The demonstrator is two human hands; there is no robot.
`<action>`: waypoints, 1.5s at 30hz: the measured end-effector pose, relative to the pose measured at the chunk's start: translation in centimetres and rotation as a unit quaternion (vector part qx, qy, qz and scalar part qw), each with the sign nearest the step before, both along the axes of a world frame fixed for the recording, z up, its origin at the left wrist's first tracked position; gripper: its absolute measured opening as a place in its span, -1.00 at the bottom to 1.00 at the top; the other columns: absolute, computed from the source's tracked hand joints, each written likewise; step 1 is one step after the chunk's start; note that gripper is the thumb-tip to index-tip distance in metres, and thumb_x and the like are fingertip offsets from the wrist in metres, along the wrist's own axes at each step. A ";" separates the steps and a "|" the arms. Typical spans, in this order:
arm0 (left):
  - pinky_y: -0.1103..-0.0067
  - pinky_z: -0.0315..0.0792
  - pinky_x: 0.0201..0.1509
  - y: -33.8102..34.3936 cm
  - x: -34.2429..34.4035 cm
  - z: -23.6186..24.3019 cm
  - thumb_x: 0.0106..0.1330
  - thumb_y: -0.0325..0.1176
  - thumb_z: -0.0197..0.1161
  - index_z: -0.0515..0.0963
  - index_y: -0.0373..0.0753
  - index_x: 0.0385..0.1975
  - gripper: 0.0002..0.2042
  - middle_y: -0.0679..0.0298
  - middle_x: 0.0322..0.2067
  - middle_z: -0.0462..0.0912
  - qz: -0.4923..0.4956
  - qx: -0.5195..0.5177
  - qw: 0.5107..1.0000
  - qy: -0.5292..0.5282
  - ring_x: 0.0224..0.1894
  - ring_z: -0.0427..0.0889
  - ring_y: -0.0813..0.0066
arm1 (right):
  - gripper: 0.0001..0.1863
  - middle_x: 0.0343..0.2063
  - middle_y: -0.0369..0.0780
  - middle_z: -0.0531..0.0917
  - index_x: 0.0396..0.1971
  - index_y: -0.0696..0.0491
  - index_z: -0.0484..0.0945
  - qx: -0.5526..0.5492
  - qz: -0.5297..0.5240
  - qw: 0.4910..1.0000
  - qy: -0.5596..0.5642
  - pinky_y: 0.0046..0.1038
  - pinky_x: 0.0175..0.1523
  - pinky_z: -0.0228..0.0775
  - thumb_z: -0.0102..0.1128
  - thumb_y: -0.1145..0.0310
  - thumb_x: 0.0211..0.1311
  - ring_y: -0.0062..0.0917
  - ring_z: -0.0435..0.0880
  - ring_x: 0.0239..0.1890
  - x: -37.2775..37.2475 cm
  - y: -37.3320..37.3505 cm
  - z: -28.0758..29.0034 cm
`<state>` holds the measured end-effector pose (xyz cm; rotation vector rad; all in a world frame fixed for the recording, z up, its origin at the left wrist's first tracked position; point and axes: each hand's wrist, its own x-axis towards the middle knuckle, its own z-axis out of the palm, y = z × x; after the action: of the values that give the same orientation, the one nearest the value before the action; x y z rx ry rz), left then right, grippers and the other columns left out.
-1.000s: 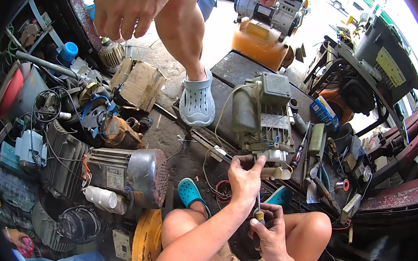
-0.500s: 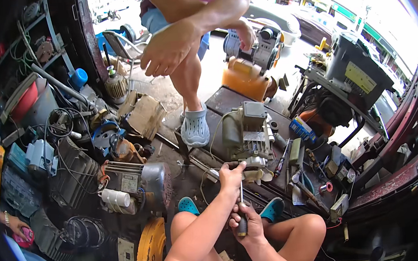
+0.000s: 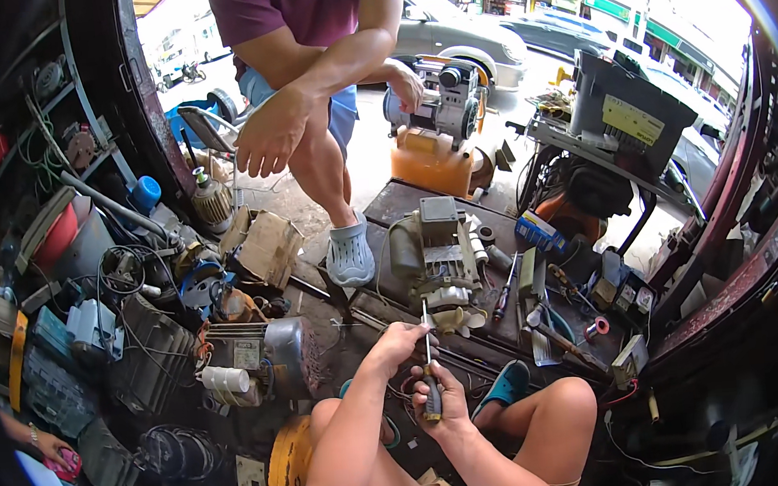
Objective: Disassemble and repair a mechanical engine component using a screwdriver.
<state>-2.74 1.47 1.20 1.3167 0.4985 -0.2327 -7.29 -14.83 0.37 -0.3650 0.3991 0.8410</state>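
Note:
My right hand (image 3: pixel 439 394) is wrapped round the dark-and-yellow handle of a screwdriver (image 3: pixel 433 397), its metal shaft pointing away from me. My left hand (image 3: pixel 401 342) is closed at that shaft, thumb and fingers pinched on it. Just beyond the tip sits a grey-green electric motor (image 3: pixel 435 248) with a terminal box on top and a pale fan (image 3: pixel 454 318) at its near end, on a dark metal platform (image 3: pixel 390 197). Another screwdriver (image 3: pixel 503 293) and small parts lie right of the motor.
A standing person (image 3: pixel 287 105) leans in, one grey clog (image 3: pixel 349 251) beside the motor. Behind are an orange compressor (image 3: pixel 428 162) and cars. Motors, cables and a carton (image 3: pixel 261 248) crowd the left. Another person's hand (image 3: pixel 51 450) is at lower left. A metal cart (image 3: pixel 582 145) stands right.
The view has tilted up, showing the standing person's torso and the street. My left hand has slid back from the motor along the shaft; both hands now sit slightly apart from it.

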 end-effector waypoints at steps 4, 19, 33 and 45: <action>0.45 0.62 -0.31 -0.9 -0.4 0.1 0.59 -0.22 0.18 0.71 -0.45 -0.29 -0.63 0.13 -0.44 0.77 0.043 0.024 0.999 -0.013 -0.45 0.75 0.36 | -0.77 -0.27 -0.19 0.67 -0.09 -0.02 0.50 -0.012 0.030 0.999 0.022 -0.54 -0.44 0.52 0.24 0.16 0.49 -0.56 0.58 -0.48 -0.3 -0.8 0.8; 0.47 0.63 -0.41 -2.5 1.0 -0.7 0.56 -0.24 0.24 0.67 -0.45 -0.29 -0.67 0.11 -0.48 0.75 0.058 0.082 0.995 -0.005 -0.51 0.75 0.34 | -0.59 -0.52 -0.29 0.47 -0.17 0.12 0.46 0.046 0.048 0.981 0.184 -0.57 -0.61 0.12 -0.08 0.03 0.62 -0.63 0.27 -0.72 -1.9 -4.2 -0.3; 0.44 0.56 -0.11 -1.4 3.4 -2.4 0.21 0.16 0.53 0.68 -0.43 -0.27 -0.39 0.14 -0.32 0.76 0.197 0.251 0.945 -0.077 -0.25 0.69 0.42 | -0.72 -0.38 -0.28 0.52 0.00 0.00 0.44 -0.231 0.015 0.966 -0.113 -0.49 -0.42 0.28 0.03 0.12 0.55 -0.63 0.35 -0.55 -4.1 -3.7 2.4; 0.37 0.61 -0.10 -3.3 5.4 -4.3 0.16 0.16 0.55 0.71 -0.53 -0.13 -0.30 -0.10 -0.28 0.81 0.261 0.173 0.947 -0.074 -0.23 0.80 0.19 | -0.40 -0.32 -0.31 0.52 0.45 0.06 0.26 -0.313 0.052 0.919 -0.235 -0.58 -0.48 0.35 0.12 0.22 0.51 -0.65 0.42 -0.55 -3.8 -5.0 3.2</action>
<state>2.68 -1.79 -3.07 1.4750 0.7625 0.4087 -11.06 -19.80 3.59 -1.1687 0.1874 0.6822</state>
